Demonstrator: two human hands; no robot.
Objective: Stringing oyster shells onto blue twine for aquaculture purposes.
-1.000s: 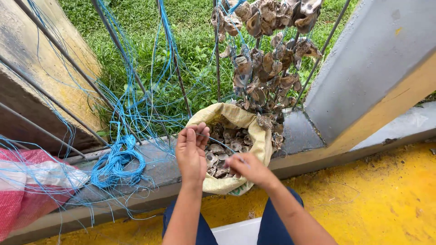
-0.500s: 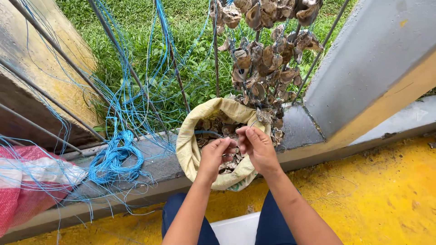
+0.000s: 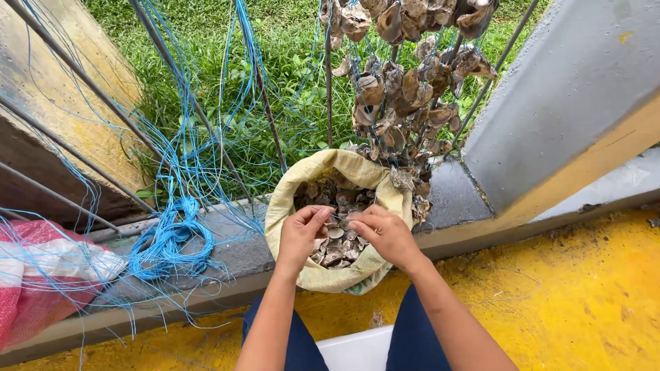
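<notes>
You are pinching a pale shell (image 3: 336, 233) between both hands over the open sack (image 3: 283, 199), which is holding a heap of shells. Your left hand (image 3: 300, 232) has come down from its raised, open-palmed pose; your right hand (image 3: 385, 233) is meeting it, fingertips closed together. Strung shells (image 3: 405, 82) are hanging just beyond, blue cord (image 3: 168, 237) coiled left.

left hand (image 3: 300, 235), right hand (image 3: 385, 232), fingertips pinched, nearly touching
</notes>
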